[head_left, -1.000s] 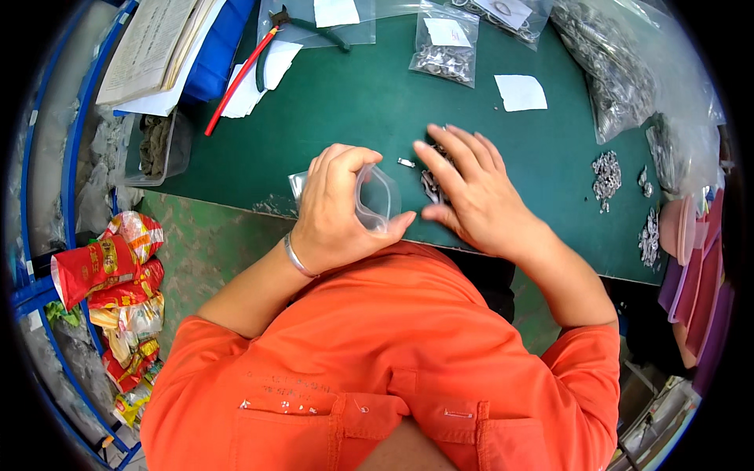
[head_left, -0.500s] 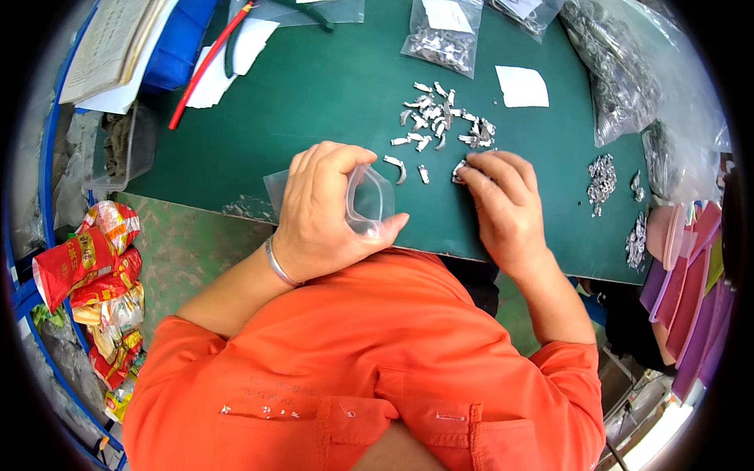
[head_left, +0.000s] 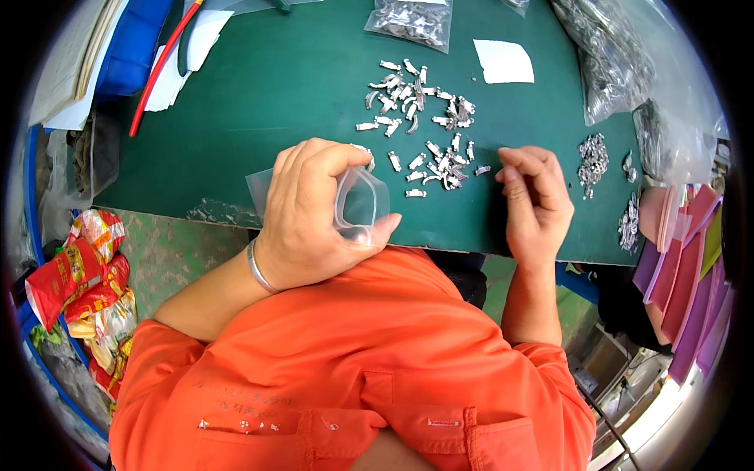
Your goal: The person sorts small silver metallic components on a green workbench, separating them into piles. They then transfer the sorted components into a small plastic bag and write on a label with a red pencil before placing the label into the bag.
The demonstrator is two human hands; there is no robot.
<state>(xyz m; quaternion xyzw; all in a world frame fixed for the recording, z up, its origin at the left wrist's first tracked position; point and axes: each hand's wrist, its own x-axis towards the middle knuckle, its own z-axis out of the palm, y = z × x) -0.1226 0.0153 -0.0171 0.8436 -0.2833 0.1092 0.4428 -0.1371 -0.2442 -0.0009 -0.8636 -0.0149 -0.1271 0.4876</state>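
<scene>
My left hand (head_left: 302, 204) is wrapped round a small clear plastic bag (head_left: 367, 202), whose mouth gapes between thumb and forefinger. Over the green tabletop, my right hand (head_left: 536, 200) is half curled, thumb against the fingers; whatever it may hold is hidden. Just left of its fingertips lies a loose cluster of small silvery metal parts (head_left: 446, 169), some curved and some like short clips. Farther back is a second scattered group of the same metal parts (head_left: 408, 98), apart from the hands.
A filled clear bag of parts (head_left: 412, 22) and a white paper slip (head_left: 504, 61) lie at the back. Large bags (head_left: 616, 59) and a small parts heap (head_left: 592, 161) are at right. A red pencil-like stick (head_left: 161, 74) rests on papers at left.
More metal parts now lie spread near the right hand, which has drawn away to the right of them. The left hand keeps the bag's mouth apart. The view has shifted slightly.
</scene>
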